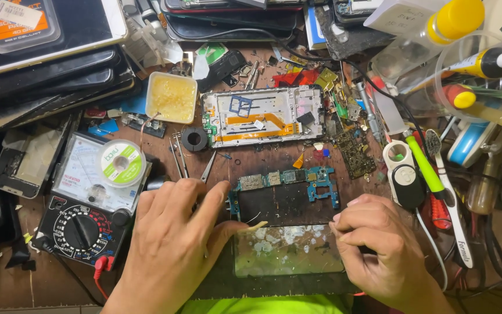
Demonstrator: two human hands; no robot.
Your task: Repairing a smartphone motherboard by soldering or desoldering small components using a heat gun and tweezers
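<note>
So the circuit board [286, 189] sits dead centre on a dark mat [274, 285], a thin L-shaped green-and-blue thing with little metal shield cans along its top edge. Right below it at 6 o'clock is a glass slab [289, 250], see-through and blotchy with whitish residue.

The left hand [178, 241] lies flat-ish and mostly open at 9 o'clock of the board, fingertips touching its left end, thumb stretched toward the glass. Looks like it's just pinning the board down, not gripping anything. The right hand [376, 247] is curled nearly closed at the slab's right edge; can't tell if there's something pinched in it, the fingers hide it.

My read: this is the steady-the-board stage, prepping for fine work on it. The next move probably needs a light, precise touch, since those parts are tiny.

Further out: a stripped phone frame [262, 116] at 12 o'clock, silvery with orange flex strips. A square tub of yellow flux [171, 97] at 11. An analogue multimeter [91, 200] at 9, solder wick spool [122, 163] on top. Tweezers [178, 157] nearby, a green-handled tool [425, 166] at 3.
</note>
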